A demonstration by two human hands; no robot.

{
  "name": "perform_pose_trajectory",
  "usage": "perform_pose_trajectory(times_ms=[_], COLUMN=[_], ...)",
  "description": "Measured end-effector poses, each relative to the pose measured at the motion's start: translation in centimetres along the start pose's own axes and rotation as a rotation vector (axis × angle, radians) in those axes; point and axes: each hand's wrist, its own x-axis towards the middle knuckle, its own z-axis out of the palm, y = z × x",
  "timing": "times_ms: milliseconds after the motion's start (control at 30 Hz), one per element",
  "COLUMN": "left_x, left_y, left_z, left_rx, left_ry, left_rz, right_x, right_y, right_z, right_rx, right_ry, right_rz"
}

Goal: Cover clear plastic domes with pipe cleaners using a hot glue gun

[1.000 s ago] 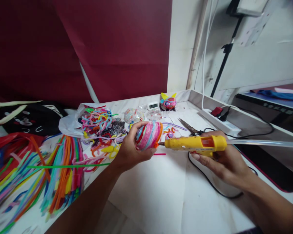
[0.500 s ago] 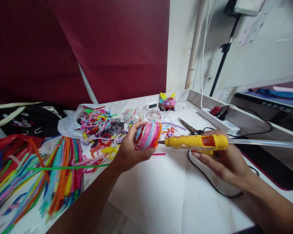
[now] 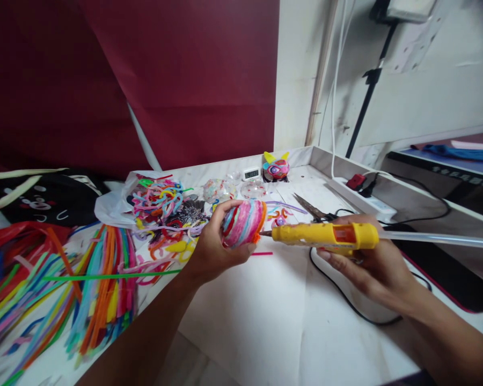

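My left hand is wrapped round a ball covered in pipe cleaners, striped pink, blue and red, with an orange strand along its right side. My right hand grips a yellow hot glue gun, a clear glue stick jutting from its back. The gun's nozzle points left, its tip at or very close to the orange strand; I cannot tell whether they touch. Open scissors lie just beyond the gun. A short pink piece of pipe cleaner rests on the paper below the ball.
Bundles of colourful pipe cleaners spread over the left side. A plastic bag of curled pieces, a small digital clock and a finished-looking ball with yellow horns stand behind. A power strip and black cord lie right.
The glue gun and my right hand have shifted very slightly to the right. My left hand and the ball look almost still.
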Motion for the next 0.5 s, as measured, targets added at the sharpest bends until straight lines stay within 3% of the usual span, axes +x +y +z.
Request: perform_pose_trajectory(times_ms=[500], left_x=[-0.03], left_y=[0.46], left_z=[0.02], left_rx=[0.021], left_ry=[-0.012], left_rz=[-0.035], right_x=[0.07], right_y=[-0.20], right_z=[-0.08], right_rx=[-0.037], right_ry=[-0.022], right_rz=[-0.066])
